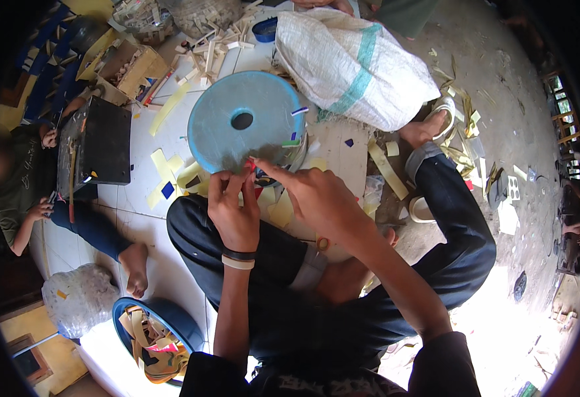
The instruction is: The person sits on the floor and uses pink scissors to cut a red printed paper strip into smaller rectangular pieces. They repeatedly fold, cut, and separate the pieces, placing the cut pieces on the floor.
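Observation:
A small red piece [250, 164] is pinched in the fingertips of my left hand [234, 206], above the near rim of a round light-blue disc [220, 109] with a hole in its middle. My right hand [321, 197] comes in from the right. Its index finger stretches out and presses against the red piece, while its other fingers curl under and are partly hidden. A blue-and-white strip [300, 111] and a green-and-white strip [290, 143] lie at the disc's right edge. Cream paper scraps [165, 165], one with a dark blue patch, lie left of the disc.
Beyond the disc stands a white woven sack [349, 66], near wood sticks [212, 56] and a wooden box [143, 76]. At lower left are a blue bucket [123, 308] of strips and a clear plastic bag [81, 298]. A co-worker sits left beside a black box [108, 142].

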`<move>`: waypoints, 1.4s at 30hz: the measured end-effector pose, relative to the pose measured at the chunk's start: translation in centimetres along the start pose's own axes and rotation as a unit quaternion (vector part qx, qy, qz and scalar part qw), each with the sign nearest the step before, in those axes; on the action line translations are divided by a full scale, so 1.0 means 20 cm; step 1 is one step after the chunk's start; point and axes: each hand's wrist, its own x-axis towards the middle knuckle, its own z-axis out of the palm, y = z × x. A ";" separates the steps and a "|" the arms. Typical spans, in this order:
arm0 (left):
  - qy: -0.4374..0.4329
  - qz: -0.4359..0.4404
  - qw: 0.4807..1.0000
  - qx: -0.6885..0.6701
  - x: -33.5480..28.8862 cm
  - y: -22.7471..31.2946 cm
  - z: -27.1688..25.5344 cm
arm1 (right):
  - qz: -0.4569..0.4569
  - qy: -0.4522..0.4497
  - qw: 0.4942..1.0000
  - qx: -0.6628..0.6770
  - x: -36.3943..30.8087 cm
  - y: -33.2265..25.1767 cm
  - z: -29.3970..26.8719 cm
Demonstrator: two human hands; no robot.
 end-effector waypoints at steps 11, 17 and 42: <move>0.025 0.003 1.000 0.015 -0.01 0.00 0.01 | 0.015 0.005 1.000 -0.010 0.05 -0.02 0.08; 0.033 -0.007 0.999 -0.003 -0.02 -0.01 0.02 | 0.022 -0.015 0.999 -0.032 -0.05 -0.02 0.00; -0.040 -0.208 0.905 -0.368 -0.21 0.05 -0.37 | -0.001 0.142 0.985 -0.098 0.26 0.01 0.00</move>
